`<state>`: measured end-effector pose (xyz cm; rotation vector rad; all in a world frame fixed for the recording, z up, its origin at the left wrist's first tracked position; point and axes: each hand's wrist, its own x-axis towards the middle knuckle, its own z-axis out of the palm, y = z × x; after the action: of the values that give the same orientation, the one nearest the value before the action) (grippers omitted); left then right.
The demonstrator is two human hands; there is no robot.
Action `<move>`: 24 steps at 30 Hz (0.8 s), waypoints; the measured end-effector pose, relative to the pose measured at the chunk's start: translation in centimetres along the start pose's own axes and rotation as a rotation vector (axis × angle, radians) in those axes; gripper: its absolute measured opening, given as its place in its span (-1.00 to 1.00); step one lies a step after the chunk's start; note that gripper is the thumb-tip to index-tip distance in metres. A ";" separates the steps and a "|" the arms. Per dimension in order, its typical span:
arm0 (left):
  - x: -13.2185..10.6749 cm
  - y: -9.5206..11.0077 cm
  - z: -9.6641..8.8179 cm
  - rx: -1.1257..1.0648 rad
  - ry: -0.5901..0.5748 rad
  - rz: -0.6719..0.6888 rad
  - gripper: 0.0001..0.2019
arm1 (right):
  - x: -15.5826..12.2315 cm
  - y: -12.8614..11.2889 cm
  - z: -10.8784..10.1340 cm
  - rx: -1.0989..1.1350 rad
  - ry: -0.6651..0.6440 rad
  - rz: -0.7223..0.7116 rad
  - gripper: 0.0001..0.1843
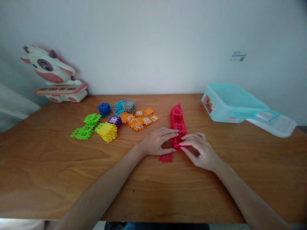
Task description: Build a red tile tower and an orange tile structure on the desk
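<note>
A long red structure of interlocking plastic building tiles (177, 119) stands on the wooden table, running away from me. My left hand (159, 140) grips its near end from the left side, fingers on the upper edge and thumb low at the front. From the right, my right hand (199, 150) pinches the same near end between thumb and fingertips. The fingers hide part of the tiles there. One loose red tile (166, 157) lies flat just below my left hand.
Left of the hands sit orange window tiles (137, 123), a yellow stack (107, 131), green tiles (82, 132), purple (115, 120), blue (104, 109), light blue (119, 108) and grey (129, 106) ones. A turquoise box (230, 102) with a clear lid (273, 123) stands right; a cow keyboard toy (61, 89) back left.
</note>
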<state>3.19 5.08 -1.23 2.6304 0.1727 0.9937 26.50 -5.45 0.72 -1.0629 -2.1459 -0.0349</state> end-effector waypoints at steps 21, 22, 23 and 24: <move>-0.2 -0.4 0.1 0.124 -0.054 0.081 -0.44 | 0.2 0.1 -0.4 0.023 0.016 0.011 -0.87; -0.2 -0.4 0.0 0.127 -0.054 0.080 -0.45 | 0.2 0.1 -0.2 0.023 0.020 0.012 -0.87; -0.2 -0.3 0.0 0.129 -0.052 0.080 -0.45 | 0.2 0.2 -0.1 0.028 0.023 0.014 -0.87; -0.1 -0.4 0.0 0.129 -0.051 0.081 -0.45 | 0.2 0.2 0.0 0.037 0.025 0.015 -0.86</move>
<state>3.11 5.38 -1.45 2.7971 0.1232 0.9701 26.62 -5.18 0.78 -1.0517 -2.1088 -0.0019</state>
